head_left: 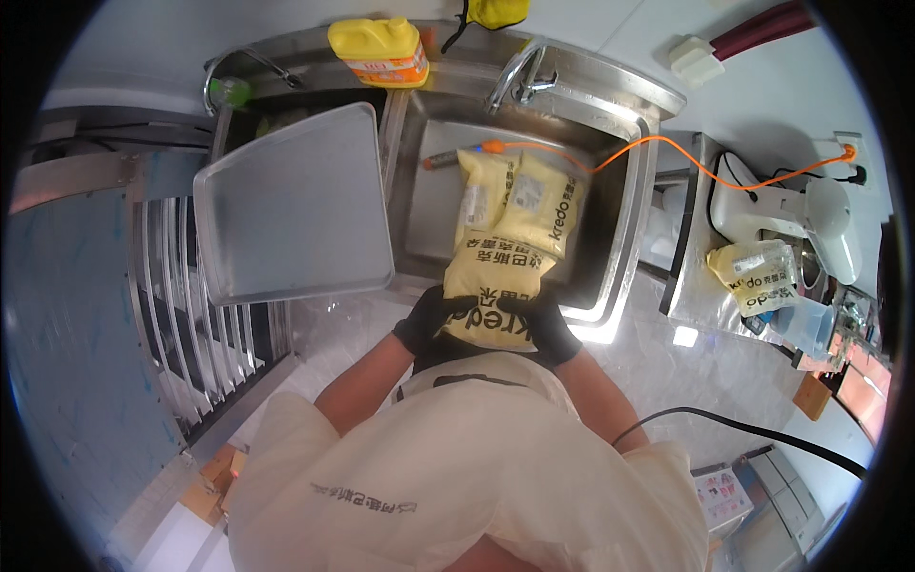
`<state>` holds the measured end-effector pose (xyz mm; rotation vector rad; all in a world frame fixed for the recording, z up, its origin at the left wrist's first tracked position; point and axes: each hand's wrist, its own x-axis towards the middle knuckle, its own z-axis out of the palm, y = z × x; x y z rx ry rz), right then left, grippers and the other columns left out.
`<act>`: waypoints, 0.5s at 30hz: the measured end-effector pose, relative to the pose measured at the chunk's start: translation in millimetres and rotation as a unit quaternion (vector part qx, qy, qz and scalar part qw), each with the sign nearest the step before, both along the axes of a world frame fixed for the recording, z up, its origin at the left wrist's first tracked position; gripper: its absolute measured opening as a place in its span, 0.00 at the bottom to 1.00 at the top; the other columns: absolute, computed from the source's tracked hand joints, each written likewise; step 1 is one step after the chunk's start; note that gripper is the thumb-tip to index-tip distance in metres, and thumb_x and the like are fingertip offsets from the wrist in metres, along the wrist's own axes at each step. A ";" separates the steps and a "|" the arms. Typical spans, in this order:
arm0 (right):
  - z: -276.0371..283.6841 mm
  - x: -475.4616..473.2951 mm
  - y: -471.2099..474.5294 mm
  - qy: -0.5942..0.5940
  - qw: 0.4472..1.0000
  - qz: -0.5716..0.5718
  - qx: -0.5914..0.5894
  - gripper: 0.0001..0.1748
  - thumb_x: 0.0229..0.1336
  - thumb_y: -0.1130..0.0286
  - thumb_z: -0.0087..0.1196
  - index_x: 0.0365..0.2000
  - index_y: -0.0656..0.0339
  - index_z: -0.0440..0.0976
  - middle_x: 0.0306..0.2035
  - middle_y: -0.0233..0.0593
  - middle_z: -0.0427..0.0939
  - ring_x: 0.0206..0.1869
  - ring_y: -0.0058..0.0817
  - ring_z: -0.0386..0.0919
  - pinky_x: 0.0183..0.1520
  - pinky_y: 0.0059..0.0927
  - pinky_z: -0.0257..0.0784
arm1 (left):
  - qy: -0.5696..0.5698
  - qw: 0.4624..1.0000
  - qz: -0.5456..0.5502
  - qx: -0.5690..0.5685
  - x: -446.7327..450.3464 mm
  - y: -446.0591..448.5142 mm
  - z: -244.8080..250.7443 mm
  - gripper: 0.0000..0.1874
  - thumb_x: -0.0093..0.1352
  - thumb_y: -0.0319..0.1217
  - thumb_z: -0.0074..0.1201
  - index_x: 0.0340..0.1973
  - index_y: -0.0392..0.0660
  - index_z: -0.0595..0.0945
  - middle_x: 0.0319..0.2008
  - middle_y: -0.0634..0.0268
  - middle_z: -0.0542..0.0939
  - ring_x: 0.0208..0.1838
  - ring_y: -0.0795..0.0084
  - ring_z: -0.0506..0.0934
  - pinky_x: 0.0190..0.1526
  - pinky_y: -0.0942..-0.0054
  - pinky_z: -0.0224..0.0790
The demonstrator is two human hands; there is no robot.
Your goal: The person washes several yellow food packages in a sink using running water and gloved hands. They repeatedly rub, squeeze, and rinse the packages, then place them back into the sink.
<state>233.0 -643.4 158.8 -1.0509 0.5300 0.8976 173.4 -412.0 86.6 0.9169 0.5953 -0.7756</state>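
Observation:
Both my hands wear black gloves and grip a pale yellow plastic bag (495, 275) marked with dark writing. My left hand (431, 319) holds its left side, and my right hand (549, 327) has the right side. The bag is close to my waist, across the front rim of a stainless-steel sink basin (427, 232). Just beyond it, two similar filled bags lie side by side in the basin, the left bag (480, 196) and the right bag (549, 204). A grey rod-shaped device (449, 158) on an orange cable (697, 166) lies behind them.
A metal baking tray (297, 207) covers much of the left basin. Behind the sink stand a yellow jug (379, 53) and a chrome faucet (511, 75). On the right counter are a white stand mixer (779, 207), another yellow bag (754, 275) and a clear plastic container (804, 325).

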 end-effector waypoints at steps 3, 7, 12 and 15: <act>-6.6 -14.0 6.2 0.008 1.000 0.004 0.000 0.24 0.53 0.77 0.66 0.51 0.67 0.76 0.43 0.37 0.84 0.41 0.26 0.84 0.43 0.28 0.81 | 0.029 0.999 0.001 -0.022 -26.4 3.1 -18.3 0.26 0.69 0.32 0.63 0.60 0.35 0.74 0.50 0.59 0.82 0.46 0.69 0.83 0.50 0.67 0.80; 0.4 -16.1 8.5 -0.023 0.997 0.050 -0.044 0.23 0.53 0.76 0.67 0.50 0.67 0.76 0.42 0.37 0.84 0.39 0.23 0.82 0.42 0.27 0.80 | 0.113 0.990 -0.005 -0.084 -36.4 18.5 -34.6 0.28 0.71 0.34 0.61 0.62 0.36 0.72 0.52 0.59 0.81 0.49 0.68 0.82 0.51 0.68 0.80; 33.1 17.2 -14.3 -0.268 0.904 0.276 -0.187 0.23 0.56 0.70 0.68 0.51 0.67 0.77 0.40 0.38 0.84 0.39 0.22 0.82 0.42 0.28 0.79 | -0.275 0.935 -0.054 0.216 20.3 20.0 13.2 0.38 0.64 0.38 0.67 0.66 0.39 0.70 0.64 0.53 0.72 0.68 0.64 0.69 0.69 0.61 0.61; 45.2 52.1 -19.4 -0.343 0.773 0.466 -0.262 0.27 0.53 0.61 0.68 0.49 0.66 0.78 0.42 0.50 0.84 0.41 0.43 0.84 0.46 0.39 0.79 | -0.564 0.682 -0.232 0.405 64.2 4.6 89.9 0.50 0.58 0.45 0.71 0.71 0.41 0.64 0.73 0.51 0.62 0.77 0.58 0.57 0.77 0.50 0.45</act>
